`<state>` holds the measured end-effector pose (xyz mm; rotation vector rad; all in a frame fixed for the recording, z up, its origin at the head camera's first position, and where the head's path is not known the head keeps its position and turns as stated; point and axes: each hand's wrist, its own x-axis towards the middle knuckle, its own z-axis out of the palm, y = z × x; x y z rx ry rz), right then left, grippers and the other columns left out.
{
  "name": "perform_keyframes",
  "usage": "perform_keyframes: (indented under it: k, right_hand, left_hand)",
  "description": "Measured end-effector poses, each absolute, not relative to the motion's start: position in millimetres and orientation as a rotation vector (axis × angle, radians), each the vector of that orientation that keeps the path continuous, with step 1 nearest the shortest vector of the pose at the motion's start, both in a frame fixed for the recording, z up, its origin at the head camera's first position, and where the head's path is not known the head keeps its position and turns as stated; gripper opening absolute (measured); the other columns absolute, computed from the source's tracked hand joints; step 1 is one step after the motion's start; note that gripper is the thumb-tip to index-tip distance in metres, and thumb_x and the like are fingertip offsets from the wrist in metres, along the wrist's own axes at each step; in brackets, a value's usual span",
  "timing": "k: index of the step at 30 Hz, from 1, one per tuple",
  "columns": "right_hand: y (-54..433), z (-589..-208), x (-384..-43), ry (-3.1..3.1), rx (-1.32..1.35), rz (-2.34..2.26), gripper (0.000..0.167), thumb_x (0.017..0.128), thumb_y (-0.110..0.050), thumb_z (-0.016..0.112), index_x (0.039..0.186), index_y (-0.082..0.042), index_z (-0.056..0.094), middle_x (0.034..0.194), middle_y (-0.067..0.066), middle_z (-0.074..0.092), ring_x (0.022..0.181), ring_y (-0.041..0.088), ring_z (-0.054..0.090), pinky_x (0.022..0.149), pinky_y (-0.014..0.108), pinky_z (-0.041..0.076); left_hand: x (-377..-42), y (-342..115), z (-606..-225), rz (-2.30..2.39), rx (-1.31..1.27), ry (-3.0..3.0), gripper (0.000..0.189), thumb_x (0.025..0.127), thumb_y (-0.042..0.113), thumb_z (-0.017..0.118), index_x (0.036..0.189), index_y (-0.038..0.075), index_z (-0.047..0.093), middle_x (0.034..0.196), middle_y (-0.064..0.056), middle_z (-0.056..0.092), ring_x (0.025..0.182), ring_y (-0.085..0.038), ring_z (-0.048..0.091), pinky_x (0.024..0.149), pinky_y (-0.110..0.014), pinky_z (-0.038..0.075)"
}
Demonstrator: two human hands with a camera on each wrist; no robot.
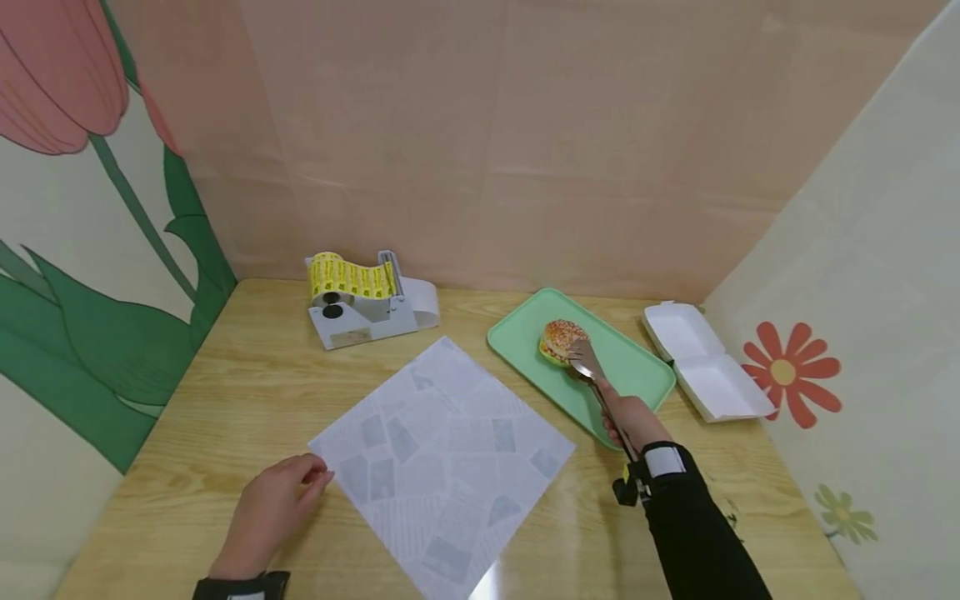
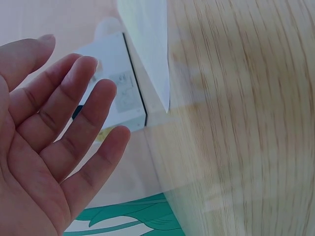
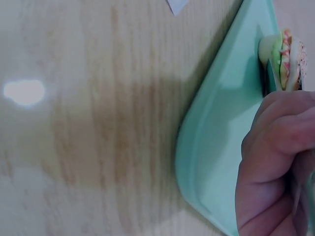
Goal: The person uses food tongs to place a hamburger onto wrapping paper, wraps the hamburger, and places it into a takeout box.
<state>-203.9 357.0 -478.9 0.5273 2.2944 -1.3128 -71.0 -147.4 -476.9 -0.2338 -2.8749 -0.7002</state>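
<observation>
Burger [image 1: 557, 340] lies on the tray [image 1: 517, 335], ahead and left of my nearer right hand [image 1: 637, 423], which grips tongs [image 1: 589, 365] running lengthwise to it, while my left hand [image 1: 273, 504], fingers loose and empty, rests by the paper [image 1: 450, 467].

In the head view, the scene is softly and evenly lit; a white glare is reflected by the desk [image 1: 225, 400] at the bottom edge, and the pale print of the newsprint-patterned paper [image 1: 450, 458] is left unreadable. In the left wrist view, the left hand [image 2: 54, 137] is rendered more crisply than the hazy label dispenser [image 2: 128, 93]. In the right wrist view, an oval glare is reflected at left, and soft shadows are cast across desk and green tray [image 3: 206, 152].
</observation>
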Motion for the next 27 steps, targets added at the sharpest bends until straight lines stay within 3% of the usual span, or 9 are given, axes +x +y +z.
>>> perform_keyframes:
  k: [7, 18, 27]
  right_hand:
    - [360.6, -483.1, -199.8, 2.33, 0.395, -1.342, 0.072, 0.098, -0.067, 0.031, 0.085, 0.0, 0.052, 0.062, 0.001, 0.048, 0.048, 0.011, 0.044, 0.047, 0.026, 0.042]
    - [335.6, -473.2, -179.6, 2.232, 0.124, -1.328, 0.064, 0.1, -0.062, 0.037, 0.073, -0.005, 0.048, 0.057, 0.001, 0.045, 0.042, 0.011, 0.038, 0.042, 0.025, 0.036]
    - [305.5, -479.9, -158.9, 2.132, -0.161, -1.255, 0.069, 0.102, -0.053, 0.042, 0.083, 0.013, 0.051, 0.058, 0.002, 0.046, 0.041, 0.01, 0.038, 0.038, 0.024, 0.034]
  left_hand:
    - [-71.0, -146.4, -476.6, -0.698, -0.229, -2.881, 0.011, 0.084, 0.013, 0.079, 0.083, 0.011, 0.068, 0.075, 0.003, 0.065, 0.069, -0.014, 0.062, 0.062, -0.037, 0.051]
    - [-74.4, -146.8, -483.2, -0.69, -0.226, -2.878, 0.012, 0.084, 0.014, 0.079, 0.084, 0.011, 0.068, 0.075, 0.004, 0.064, 0.069, -0.012, 0.06, 0.064, -0.036, 0.051]
    - [-75.8, -146.6, -483.2, -0.69, -0.196, -2.927, 0.012, 0.084, 0.015, 0.079, 0.085, 0.009, 0.068, 0.075, 0.002, 0.064, 0.068, -0.013, 0.06, 0.065, -0.037, 0.052]
